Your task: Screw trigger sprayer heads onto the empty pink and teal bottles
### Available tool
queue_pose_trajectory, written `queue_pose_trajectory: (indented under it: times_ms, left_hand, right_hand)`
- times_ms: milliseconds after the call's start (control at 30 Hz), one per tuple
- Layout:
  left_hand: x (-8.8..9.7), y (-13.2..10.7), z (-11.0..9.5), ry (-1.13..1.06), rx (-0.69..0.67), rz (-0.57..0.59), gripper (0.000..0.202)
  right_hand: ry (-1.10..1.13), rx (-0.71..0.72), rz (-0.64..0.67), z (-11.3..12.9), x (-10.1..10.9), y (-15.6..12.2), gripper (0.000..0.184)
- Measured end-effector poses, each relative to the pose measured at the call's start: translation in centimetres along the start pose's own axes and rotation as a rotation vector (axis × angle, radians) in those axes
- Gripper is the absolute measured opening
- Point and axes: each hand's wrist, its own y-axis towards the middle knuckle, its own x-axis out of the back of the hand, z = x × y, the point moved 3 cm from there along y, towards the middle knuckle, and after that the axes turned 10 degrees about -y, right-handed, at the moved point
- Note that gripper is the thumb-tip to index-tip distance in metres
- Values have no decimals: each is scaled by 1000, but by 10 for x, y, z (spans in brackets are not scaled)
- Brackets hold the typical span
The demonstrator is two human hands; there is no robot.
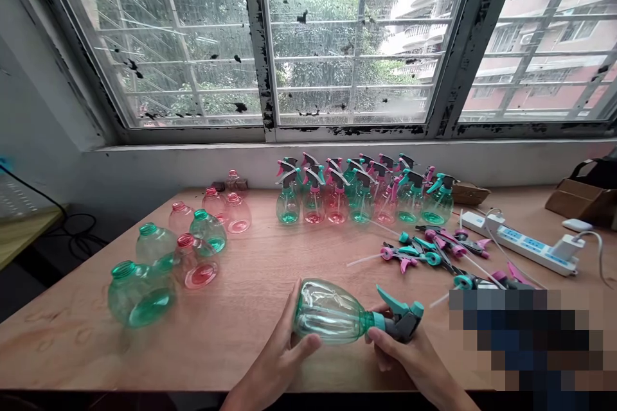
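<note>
A clear green spray bottle [332,316] lies on its side over the wooden table [241,308], held in both hands. My left hand [279,353] wraps around its base end. My right hand [409,353] grips the neck by the teal and grey trigger head [401,318], which sits on the bottle. Several loose trigger heads [424,252] with dip tubes lie to the right of the middle. Several capless green and pink bottles [178,250] stand or lean at the left.
A row of several finished spray bottles [361,196] stands along the back under the window. A white power strip [525,245] with a plugged charger and cardboard boxes [578,199] sit at the right. A blurred patch [525,334] covers the near right.
</note>
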Motion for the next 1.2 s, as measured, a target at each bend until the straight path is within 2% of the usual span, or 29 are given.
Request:
queue_pose_trajectory:
  times_ms: [133, 367, 500, 733, 900, 1033, 1200]
  left_hand:
    - [-1, -1, -6, 36, 20, 19, 98]
    - [-5, -2, 3, -39, -31, 54, 101]
    - [-3, -3, 3, -71, 7, 47, 112]
    - [-6, 0, -7, -93, 4, 70, 81]
    - [-4, 1, 0, -94, -10, 33, 100]
    - [-4, -2, 2, -96, -32, 42, 105]
    - [-1, -2, 3, -130, -5, -15, 104]
  right_hand:
    - [25, -19, -18, 0, 0, 2, 42]
    - [60, -5, -57, 5, 2, 5, 40]
    - [-4, 6, -39, 1, 3, 5, 39]
    - [-19, 7, -10, 0, 2, 3, 39]
    - [24, -8, -56, 7, 3, 4, 38]
    - [20, -13, -53, 8, 1, 4, 39]
    - [-29, 0, -22, 7, -1, 3, 42]
